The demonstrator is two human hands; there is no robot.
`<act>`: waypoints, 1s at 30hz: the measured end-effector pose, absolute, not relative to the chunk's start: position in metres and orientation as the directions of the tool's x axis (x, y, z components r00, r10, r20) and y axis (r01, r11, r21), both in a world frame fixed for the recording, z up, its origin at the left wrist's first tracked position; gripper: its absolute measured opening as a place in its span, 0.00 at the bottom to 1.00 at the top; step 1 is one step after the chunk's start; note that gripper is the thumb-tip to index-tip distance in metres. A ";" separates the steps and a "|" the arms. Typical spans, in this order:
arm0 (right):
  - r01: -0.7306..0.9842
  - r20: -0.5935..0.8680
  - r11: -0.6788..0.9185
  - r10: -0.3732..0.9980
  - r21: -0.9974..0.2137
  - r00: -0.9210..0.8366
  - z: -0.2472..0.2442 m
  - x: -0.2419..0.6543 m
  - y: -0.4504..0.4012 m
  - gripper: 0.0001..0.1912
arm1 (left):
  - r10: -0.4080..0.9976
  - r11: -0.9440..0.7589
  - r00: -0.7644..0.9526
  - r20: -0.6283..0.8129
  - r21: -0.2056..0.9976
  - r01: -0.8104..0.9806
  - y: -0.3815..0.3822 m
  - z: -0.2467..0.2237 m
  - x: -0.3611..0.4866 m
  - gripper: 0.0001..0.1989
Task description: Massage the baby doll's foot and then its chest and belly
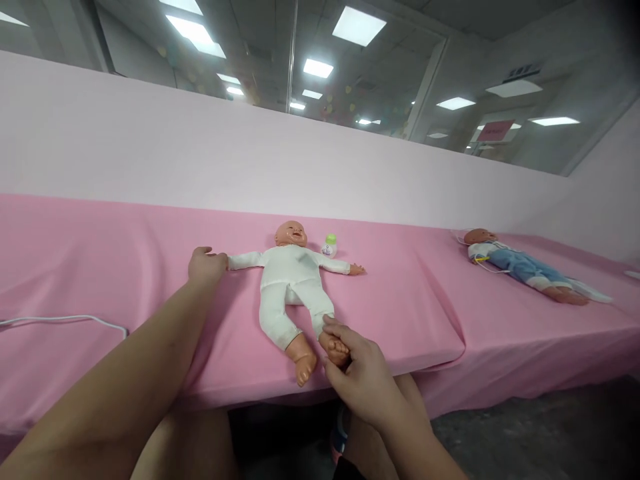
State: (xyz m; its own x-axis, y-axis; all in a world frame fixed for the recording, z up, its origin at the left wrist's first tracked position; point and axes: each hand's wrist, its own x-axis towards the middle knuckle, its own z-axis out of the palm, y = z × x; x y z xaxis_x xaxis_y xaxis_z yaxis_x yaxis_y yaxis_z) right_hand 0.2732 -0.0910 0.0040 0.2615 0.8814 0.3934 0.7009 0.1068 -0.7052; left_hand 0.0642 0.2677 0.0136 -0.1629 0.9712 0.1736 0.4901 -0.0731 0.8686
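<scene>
A baby doll (pixel 291 273) with a white cloth body lies on its back on the pink-covered table, head toward the wall. My left hand (pixel 207 264) is closed at the doll's outstretched arm on the left, its fingers around the small plastic hand, which is mostly hidden. Around the doll's foot on the right, my right hand (pixel 361 367) grips with thumb below and fingers above the ankle. The other leg lies free, its foot pointing toward the table's front edge. A small clear bottle (pixel 329 246) with a green cap stands beside the doll's head.
A second doll (pixel 523 265) in blue clothes lies farther right, with thin tubing and a yellow piece on it. A white cable (pixel 65 319) runs across the pink cloth (pixel 400 293) at left. Behind stands a white wall (pixel 225 153) topped by glass. My legs are under the table's edge.
</scene>
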 end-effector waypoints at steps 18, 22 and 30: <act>0.528 0.004 -0.018 0.999 -0.849 0.041 0.057 0.309 -0.079 0.36 | 0.839 -0.505 0.273 0.471 0.486 0.714 0.206 0.055 0.125 0.23; 0.480 0.117 0.029 0.981 -0.877 0.154 0.060 0.331 -0.022 0.27 | 0.862 -0.502 0.365 0.351 0.503 0.703 0.209 0.064 0.155 0.27; -0.006 -0.068 -0.071 0.933 -0.997 0.353 0.021 0.344 0.086 0.16 | 0.920 -0.371 0.388 0.061 0.457 0.808 0.199 0.035 0.195 0.48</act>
State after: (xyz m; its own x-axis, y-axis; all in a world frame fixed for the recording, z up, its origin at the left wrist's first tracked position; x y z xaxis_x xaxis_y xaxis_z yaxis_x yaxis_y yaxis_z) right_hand 0.3439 0.0859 0.0208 0.3535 0.9329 -0.0684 -0.0057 -0.0710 -0.9975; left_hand 0.1948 0.1988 0.0346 0.3877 0.9197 0.0610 0.8081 -0.3710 0.4575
